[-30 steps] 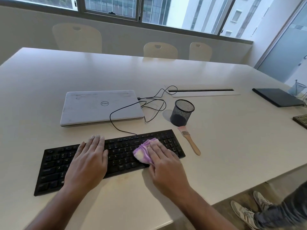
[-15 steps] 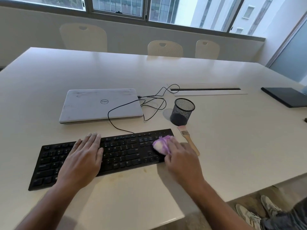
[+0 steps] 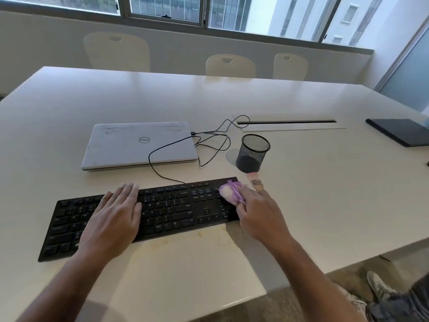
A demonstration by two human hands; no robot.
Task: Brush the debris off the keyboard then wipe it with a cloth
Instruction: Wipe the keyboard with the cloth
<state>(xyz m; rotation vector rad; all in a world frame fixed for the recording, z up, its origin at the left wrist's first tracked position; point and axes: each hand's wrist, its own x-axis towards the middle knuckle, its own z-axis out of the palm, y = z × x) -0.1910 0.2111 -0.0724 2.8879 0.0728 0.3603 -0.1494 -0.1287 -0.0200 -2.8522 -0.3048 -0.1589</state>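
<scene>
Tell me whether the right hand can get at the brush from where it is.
Probably yes. The brush lies on the table just beyond the right hand, nothing between them, but that hand is occupied with the cloth and must release it first.

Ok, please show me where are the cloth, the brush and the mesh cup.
cloth (image 3: 229, 193), head view, on its bunched purple middle.
brush (image 3: 256, 182), head view, on its metal ferrule.
mesh cup (image 3: 251, 154), head view, on its side wall.

White table, three pale chairs at far side, windows above grey wall, daylight, carpet near right.
</scene>
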